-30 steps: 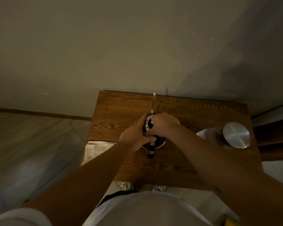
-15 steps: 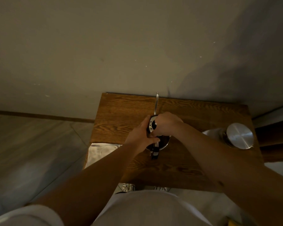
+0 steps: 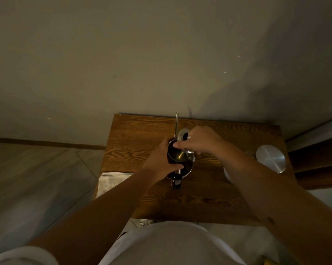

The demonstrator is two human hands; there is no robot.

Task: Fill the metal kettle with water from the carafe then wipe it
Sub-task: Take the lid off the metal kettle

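The metal kettle [image 3: 178, 157] stands in the middle of the wooden table [image 3: 214, 197], its thin spout [image 3: 176, 123] pointing at the wall and its black handle [image 3: 176, 181] towards me. Its mouth is uncovered and dark inside. My left hand [image 3: 159, 163] grips the kettle's left side. My right hand [image 3: 201, 140] holds the kettle lid [image 3: 182, 133], tilted just behind and right of the opening. The glass carafe [image 3: 227, 174] with a round metal lid [image 3: 270, 158] stands at the table's right, partly hidden by my right forearm. A white cloth [image 3: 111, 180] lies at the table's left front edge.
The table's far edge is against a plain wall. Grey floor lies to the left, dark wooden furniture [image 3: 318, 163] to the right. My body is close to the table's front edge.
My right hand has lifted the lid off the kettle and moved it back and to the right, so the opening now shows. My left hand stays on the kettle's body.
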